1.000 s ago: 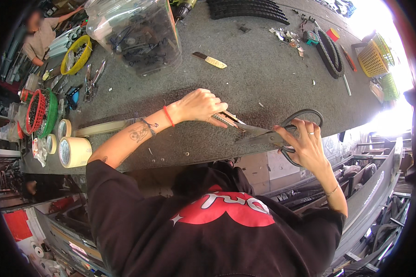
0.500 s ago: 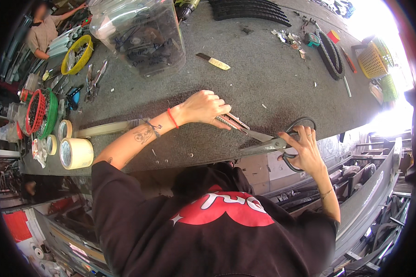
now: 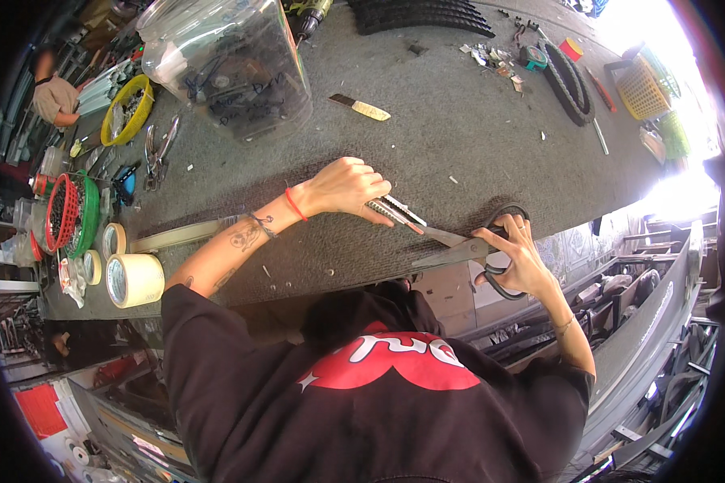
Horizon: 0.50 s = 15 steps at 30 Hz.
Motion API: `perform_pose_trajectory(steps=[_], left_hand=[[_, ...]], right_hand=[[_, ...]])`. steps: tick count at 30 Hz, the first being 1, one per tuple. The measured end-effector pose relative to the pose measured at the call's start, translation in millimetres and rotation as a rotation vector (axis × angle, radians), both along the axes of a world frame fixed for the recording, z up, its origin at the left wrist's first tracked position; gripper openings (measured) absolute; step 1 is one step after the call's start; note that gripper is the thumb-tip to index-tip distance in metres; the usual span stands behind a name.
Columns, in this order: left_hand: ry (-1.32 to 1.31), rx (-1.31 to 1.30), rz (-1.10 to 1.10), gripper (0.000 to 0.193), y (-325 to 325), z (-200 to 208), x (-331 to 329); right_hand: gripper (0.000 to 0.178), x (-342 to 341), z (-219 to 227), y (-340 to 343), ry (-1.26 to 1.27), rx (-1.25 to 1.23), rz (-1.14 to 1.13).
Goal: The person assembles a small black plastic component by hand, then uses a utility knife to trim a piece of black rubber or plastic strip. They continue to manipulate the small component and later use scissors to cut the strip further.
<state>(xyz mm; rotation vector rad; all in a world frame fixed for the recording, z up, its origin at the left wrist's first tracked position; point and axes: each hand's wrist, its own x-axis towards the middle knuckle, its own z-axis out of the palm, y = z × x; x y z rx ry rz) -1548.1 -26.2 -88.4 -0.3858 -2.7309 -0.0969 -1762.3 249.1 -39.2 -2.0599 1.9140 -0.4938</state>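
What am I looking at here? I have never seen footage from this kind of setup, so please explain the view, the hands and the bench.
The picture comes from a wide fisheye camera worn on a person's head, looking down, so straight edges bend near the rim. There is no machine: two bare hands work at a grey workbench. The left hand pinches a thin flat strip against the bench. The right hand grips large black-handled scissors, whose blades meet the strip's end. Elsewhere on the bench lie rolls of tape, a clear plastic container of dark parts, a yellow bowl, a utility knife and a black belt loop. The dark shape below is the person's own sweatshirt.
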Motion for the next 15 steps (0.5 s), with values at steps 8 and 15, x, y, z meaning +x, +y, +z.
perform_pose_trajectory(steps=[8,15], left_hand=[[0.064,0.002,0.004,0.048,1.4,-2.4,3.0],[0.076,-0.018,0.028,0.050,1.4,-2.8,3.6]], right_hand=[[0.074,-2.9,-6.2,1.7,-0.054,-0.020,-0.004],[0.071,0.1,-10.8,3.1,-0.037,-0.031,-0.041]])
